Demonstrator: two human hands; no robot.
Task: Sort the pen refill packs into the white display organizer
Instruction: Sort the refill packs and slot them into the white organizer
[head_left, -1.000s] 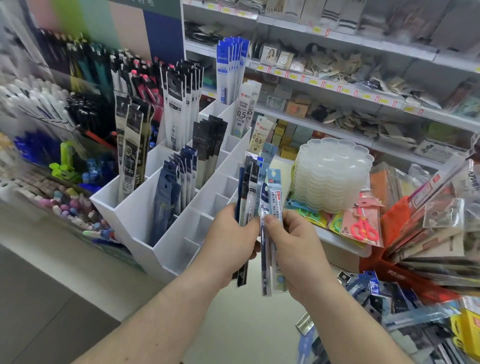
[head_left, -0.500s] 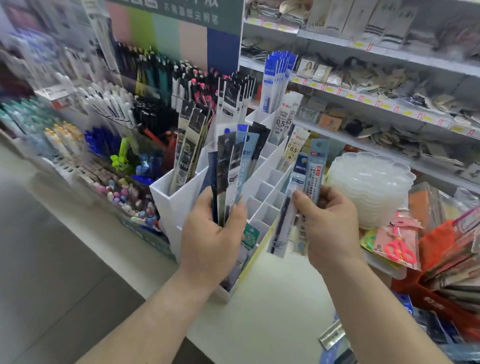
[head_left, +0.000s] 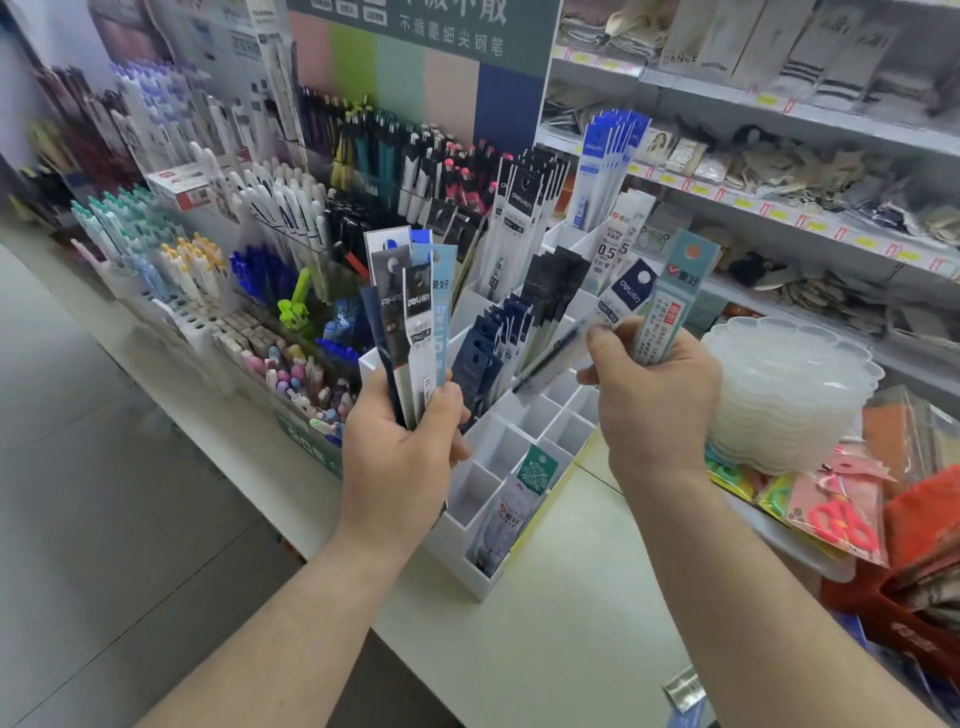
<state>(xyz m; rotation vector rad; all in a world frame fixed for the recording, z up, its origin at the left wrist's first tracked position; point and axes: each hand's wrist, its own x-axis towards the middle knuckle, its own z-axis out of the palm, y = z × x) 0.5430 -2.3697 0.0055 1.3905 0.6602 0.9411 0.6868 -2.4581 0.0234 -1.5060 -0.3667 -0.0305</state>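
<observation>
The white display organizer (head_left: 480, 574), a stepped grid of compartments, stands on the counter between my hands. Its back rows hold black, navy and white-blue refill packs; a green-topped pack (head_left: 519, 499) sits in a front compartment. My left hand (head_left: 400, 452) grips a fanned bunch of several refill packs (head_left: 413, 322) upright at the organizer's left wall. My right hand (head_left: 649, 400) holds two packs above the right side: a dark-headed clear pack (head_left: 618, 306) angled down toward the compartments and a pale teal pack (head_left: 675, 296).
Pen displays (head_left: 270, 223) fill the counter to the left. A stack of clear plastic trays (head_left: 784, 395) stands right of the organizer, with scissors packs (head_left: 836, 514) and an orange basket (head_left: 919, 519) beyond. Shelves of goods line the back wall. Bare counter (head_left: 545, 649) lies in front.
My view swung left and closer to the organizer. My hands moved apart: the left carried its bunch to the organizer's left side, the right lifted two packs over the right compartments.
</observation>
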